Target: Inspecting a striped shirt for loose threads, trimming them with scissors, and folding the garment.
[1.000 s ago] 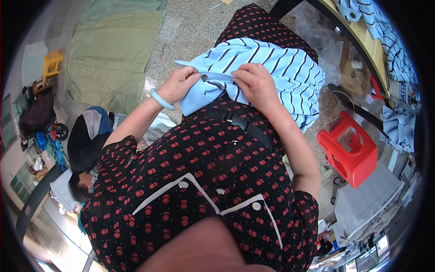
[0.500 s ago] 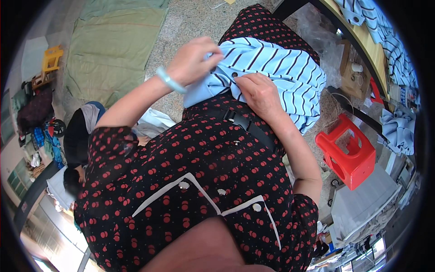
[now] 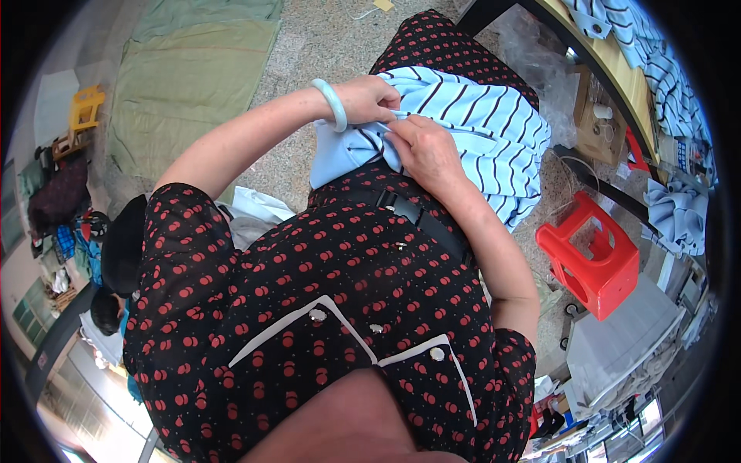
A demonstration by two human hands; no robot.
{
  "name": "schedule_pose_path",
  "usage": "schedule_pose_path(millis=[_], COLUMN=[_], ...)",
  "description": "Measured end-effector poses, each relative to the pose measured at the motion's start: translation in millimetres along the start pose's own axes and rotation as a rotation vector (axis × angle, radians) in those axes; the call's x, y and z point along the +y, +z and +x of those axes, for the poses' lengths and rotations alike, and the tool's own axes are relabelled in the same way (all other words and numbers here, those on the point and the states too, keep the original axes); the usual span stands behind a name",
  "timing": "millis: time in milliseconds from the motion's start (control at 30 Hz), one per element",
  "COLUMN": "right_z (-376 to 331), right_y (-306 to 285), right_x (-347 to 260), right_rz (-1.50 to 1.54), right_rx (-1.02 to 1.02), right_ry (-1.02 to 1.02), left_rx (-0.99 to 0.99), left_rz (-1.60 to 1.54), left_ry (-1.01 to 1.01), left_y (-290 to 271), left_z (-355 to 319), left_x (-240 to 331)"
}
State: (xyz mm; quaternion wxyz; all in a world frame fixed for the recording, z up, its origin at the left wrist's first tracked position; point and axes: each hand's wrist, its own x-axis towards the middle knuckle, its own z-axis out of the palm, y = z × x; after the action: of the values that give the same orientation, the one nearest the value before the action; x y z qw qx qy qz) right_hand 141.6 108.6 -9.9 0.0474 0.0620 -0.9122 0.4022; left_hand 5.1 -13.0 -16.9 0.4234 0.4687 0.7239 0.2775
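Observation:
A light blue garment with dark stripes (image 3: pixel 478 123) lies across my lap, over my black dress with red dots. My left hand (image 3: pixel 369 99), with a pale green bangle on its wrist, pinches a fold of the plain blue part near its edge. My right hand (image 3: pixel 421 147) grips the same fold just beside it, fingers closed on the cloth. The two hands almost touch.
A red plastic stool (image 3: pixel 590 258) stands at my right. A wooden table (image 3: pixel 617 73) with more striped garments runs along the upper right. A green mat (image 3: pixel 185 85) lies on the speckled floor to the left. Another person (image 3: pixel 116 262) crouches at the lower left.
My left hand lifted up and away with the cloth, then came back down next to my right hand. The garment's edge is now bunched between both hands.

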Motion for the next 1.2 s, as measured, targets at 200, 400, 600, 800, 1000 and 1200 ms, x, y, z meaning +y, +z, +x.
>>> schedule_pose_path(millis=[200,400,600,800,1000,1200], right_z=[3.1,5.3,7.9,7.8,5.1,4.4], right_y=[2.6,1.3,-3.2,0.3,-1.7,-1.9], right_x=[1.7,-1.3,-8.1,-3.9,-6.7,-3.2], right_rz=[-0.046,-0.002,-0.054,-0.101,-0.143,-0.242], right_rx=[0.042,0.137,0.149,0.148,0.205,0.212], right_ry=[0.012,0.047,0.185,0.231,0.149,0.062], left_rx=[0.022,0.105,0.13,0.192,0.17,0.287], left_rz=[-0.089,-0.1,-0.227,-0.191,-0.301,-0.038], left_ry=[-0.105,-0.163,-0.249,-0.206,-0.285,-0.101], left_y=[-4.9,-2.9,5.1,12.6,10.1,13.0], left_z=[-1.3,-2.4,-2.7,-3.1,-3.6,-8.7], left_x=[4.3,10.1,8.8,5.0,6.4,15.6])
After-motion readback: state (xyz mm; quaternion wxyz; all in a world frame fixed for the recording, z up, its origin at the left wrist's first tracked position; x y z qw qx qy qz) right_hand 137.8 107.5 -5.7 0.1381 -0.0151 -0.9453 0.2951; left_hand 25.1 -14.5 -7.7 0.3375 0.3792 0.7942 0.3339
